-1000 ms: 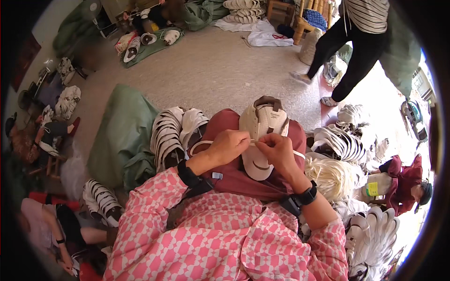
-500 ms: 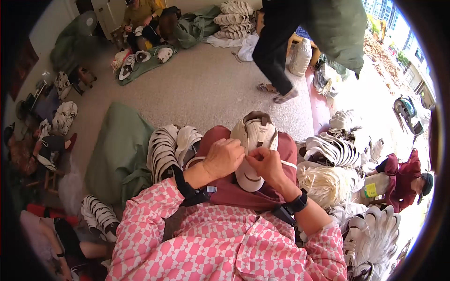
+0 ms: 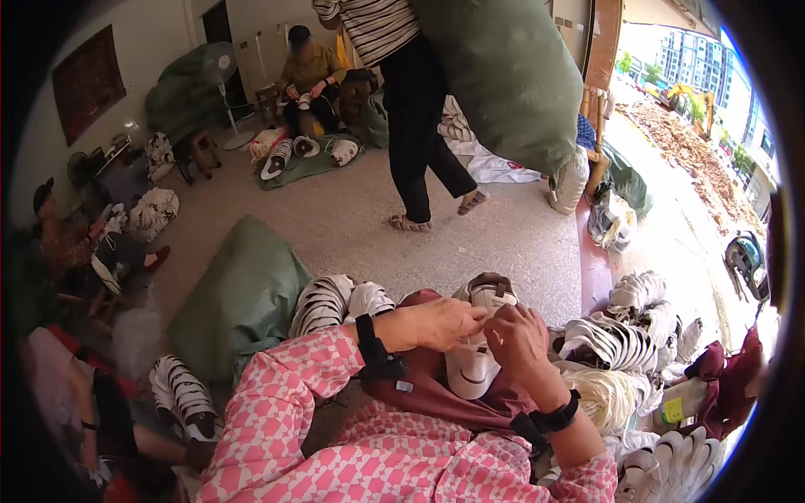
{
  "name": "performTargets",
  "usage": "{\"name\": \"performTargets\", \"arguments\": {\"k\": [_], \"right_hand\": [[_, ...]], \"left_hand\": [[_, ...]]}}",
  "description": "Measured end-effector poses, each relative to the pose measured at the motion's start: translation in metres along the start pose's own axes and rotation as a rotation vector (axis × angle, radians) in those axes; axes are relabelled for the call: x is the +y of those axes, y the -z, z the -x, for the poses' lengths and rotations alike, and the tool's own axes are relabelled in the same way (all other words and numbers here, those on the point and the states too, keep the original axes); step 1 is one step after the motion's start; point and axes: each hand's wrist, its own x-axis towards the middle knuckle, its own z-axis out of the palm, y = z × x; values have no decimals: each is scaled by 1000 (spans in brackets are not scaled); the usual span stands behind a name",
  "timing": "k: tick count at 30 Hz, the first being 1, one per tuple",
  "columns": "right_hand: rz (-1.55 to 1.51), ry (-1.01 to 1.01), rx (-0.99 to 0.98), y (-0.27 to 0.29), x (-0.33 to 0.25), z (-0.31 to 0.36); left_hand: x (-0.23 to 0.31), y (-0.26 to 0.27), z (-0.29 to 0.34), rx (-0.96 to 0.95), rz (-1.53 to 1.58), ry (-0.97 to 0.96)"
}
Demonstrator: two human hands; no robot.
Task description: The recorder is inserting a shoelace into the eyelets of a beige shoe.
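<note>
A white and beige shoe point(image 3: 471, 375) with a brown collar lies on my maroon-covered lap point(image 3: 411, 387), its toe towards me. My left hand point(image 3: 450, 324) is over the shoe's lacing area, fingers pinched together. Close beside it on the right, my right hand point(image 3: 518, 337) is also pinched over the same area. Whatever sits between the fingertips is too small and too covered to make out. To the right of my lap lies a thick bundle of cream laces point(image 3: 597, 394).
Nested white shoe uppers stand at left point(image 3: 323, 306) and right point(image 3: 616, 342) of my knees. A green sack point(image 3: 243, 293) slumps at front left. Ahead, a walking person point(image 3: 411, 126) carries a huge green sack point(image 3: 503, 84). Other people sit at the back and left.
My view has tilted up, showing more of the room. My hands have drawn together over the shoe. The walking person with the sack has moved left.
</note>
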Motion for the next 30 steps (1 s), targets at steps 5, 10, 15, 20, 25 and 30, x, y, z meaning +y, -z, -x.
{"name": "performTargets", "arguments": {"k": [5,10,15,20,25,30], "right_hand": [[-419,56,-94,-15,18,-20],[-527,90,-210,-21,31,-16],[-342,174,-176,-21,25,-16],[-324,123,-206,-25,20,-15],[-190,115,-208,-25,14,-14],[-181,57,-248,-31,14,-19]], "left_hand": [[-10,-1,4,-46,76,40],[-15,-6,13,-35,168,21],[-13,-10,9,-4,268,115],[-17,-11,11,-12,365,92],[-18,-16,15,46,347,79],[-17,-12,15,53,356,70]]}}
